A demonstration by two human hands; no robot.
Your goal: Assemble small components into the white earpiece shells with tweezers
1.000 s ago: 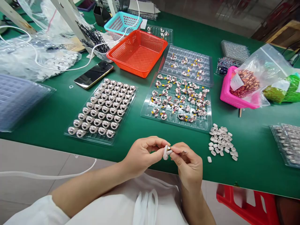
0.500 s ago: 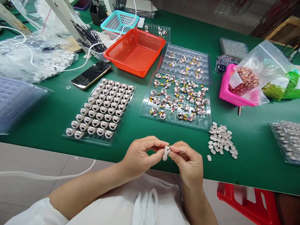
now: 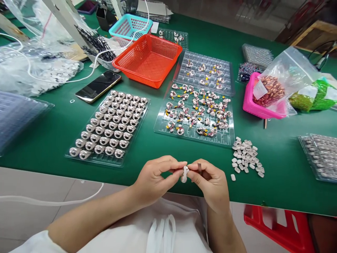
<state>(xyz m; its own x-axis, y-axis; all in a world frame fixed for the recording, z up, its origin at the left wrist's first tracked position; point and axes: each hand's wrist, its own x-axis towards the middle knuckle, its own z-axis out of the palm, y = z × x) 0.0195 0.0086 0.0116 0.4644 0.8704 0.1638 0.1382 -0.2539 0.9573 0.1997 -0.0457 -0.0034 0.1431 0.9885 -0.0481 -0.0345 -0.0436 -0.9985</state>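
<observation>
Near the table's front edge, my left hand (image 3: 160,177) pinches a small white earbud (image 3: 184,175) between thumb and fingertips. My right hand (image 3: 210,179) is closed too, its thumb and index finger pressed on the earbud's other side. A thin brown stick (image 3: 199,168) pokes up from between my right fingers; its lower end is hidden. Beyond my hands, a clear tray (image 3: 162,130) bears many white earbud parts with yellow and red bits. Small white caps (image 3: 245,154) lie in a loose pile to the right. Rows of shiny shells (image 3: 108,132) fill a tray on the left.
An orange basket (image 3: 155,79) and a blue basket (image 3: 123,26) stand at the back. A phone (image 3: 98,86) lies left of them, near a white cable (image 3: 79,79). A pink basket (image 3: 249,105) with bagged copper-coloured pieces sits right. A red stool (image 3: 276,225) stands below the table.
The brown stick in my right hand has turned to point upward. The earbud has turned slightly between my fingertips. The whole view has shifted a little.
</observation>
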